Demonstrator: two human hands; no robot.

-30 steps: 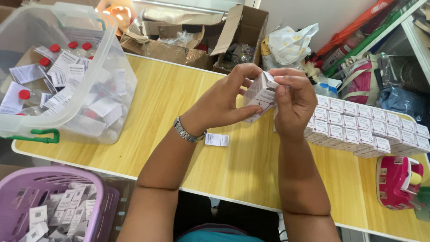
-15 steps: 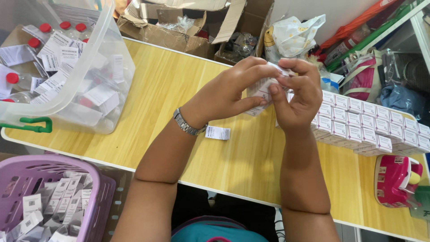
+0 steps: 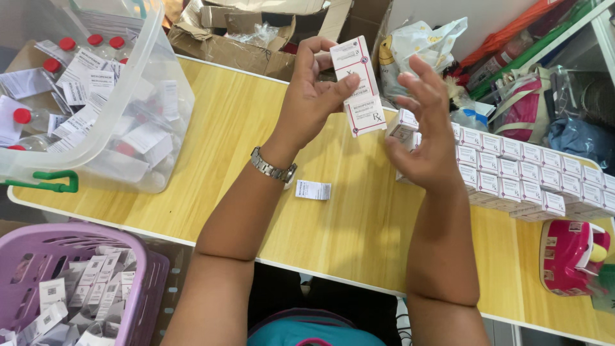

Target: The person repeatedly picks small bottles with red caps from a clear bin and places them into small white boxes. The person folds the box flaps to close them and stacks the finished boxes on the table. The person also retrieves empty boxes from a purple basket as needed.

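Note:
My left hand (image 3: 315, 96), with a metal watch on its wrist, grips a small white carton with red edging (image 3: 357, 84) above the yellow table (image 3: 224, 192). My right hand (image 3: 424, 131) hovers just right of the carton with its fingers spread, holding nothing. Behind my right hand, rows of closed white cartons (image 3: 525, 170) lie stacked on the table. A small folded white leaflet (image 3: 312, 189) lies flat on the table below my left wrist.
A clear plastic tub (image 3: 150, 138) of red-capped vials and leaflets stands at the left. A purple basket (image 3: 138, 253) of leaflets sits below the table edge. A pink device (image 3: 570, 256) lies at the right. Torn cardboard boxes (image 3: 230, 38) and bags (image 3: 423, 45) crowd the back.
Both hands had been closed together on the carton. Now my right hand has let go and opened, and my left hand holds the carton alone, raised higher.

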